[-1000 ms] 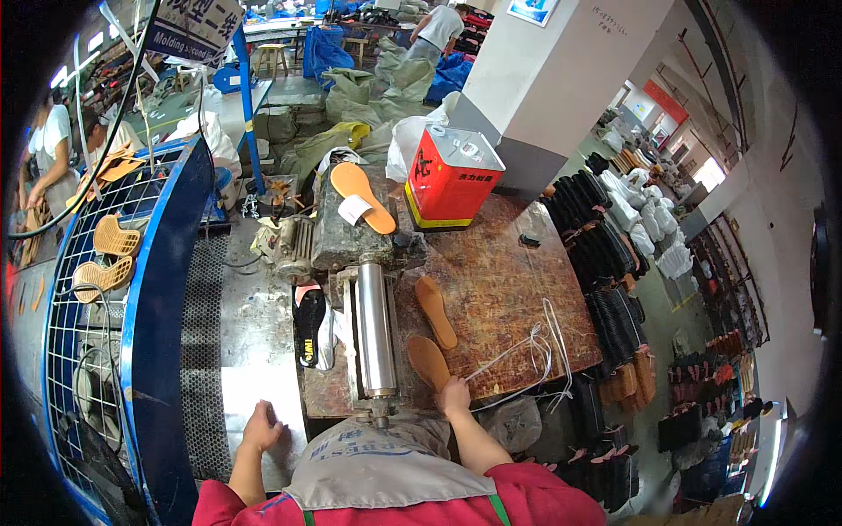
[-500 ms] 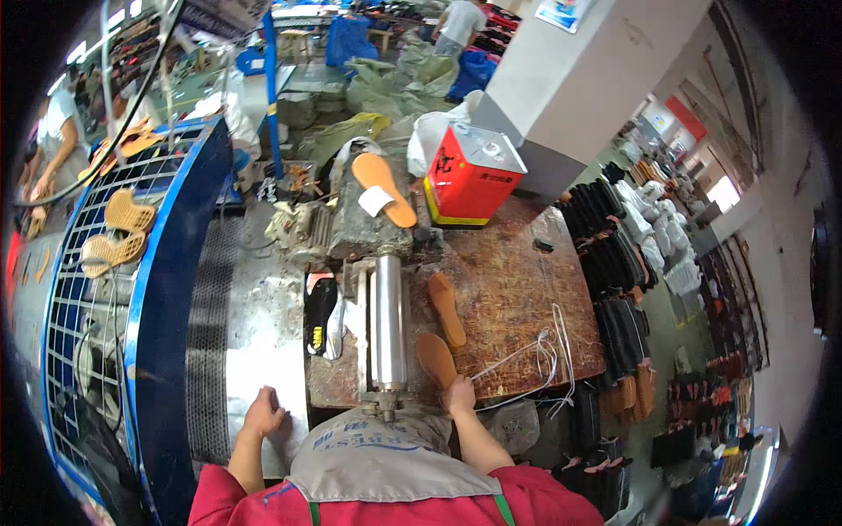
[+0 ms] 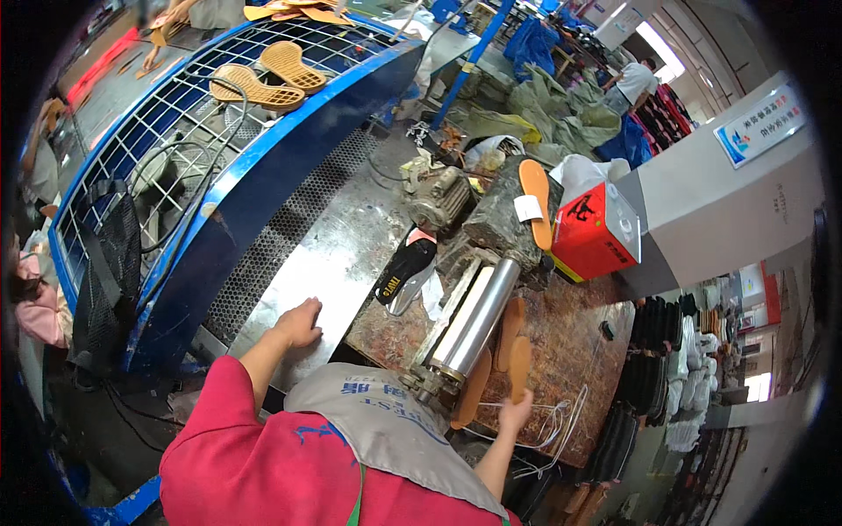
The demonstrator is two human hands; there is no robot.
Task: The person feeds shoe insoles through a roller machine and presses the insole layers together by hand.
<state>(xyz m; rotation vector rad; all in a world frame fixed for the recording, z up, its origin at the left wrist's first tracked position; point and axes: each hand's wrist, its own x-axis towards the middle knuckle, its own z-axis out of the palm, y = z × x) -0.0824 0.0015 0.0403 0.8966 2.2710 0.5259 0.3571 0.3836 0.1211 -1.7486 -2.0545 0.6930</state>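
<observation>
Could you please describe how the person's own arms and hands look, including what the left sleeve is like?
The left grip and right grip are bare hands; no gloves are visible. The left sleeve is pinkish red, fairly loose, and ends around the elbow. Both the left forearm and right forearm are uncovered, with no visible bands or cables.
</observation>
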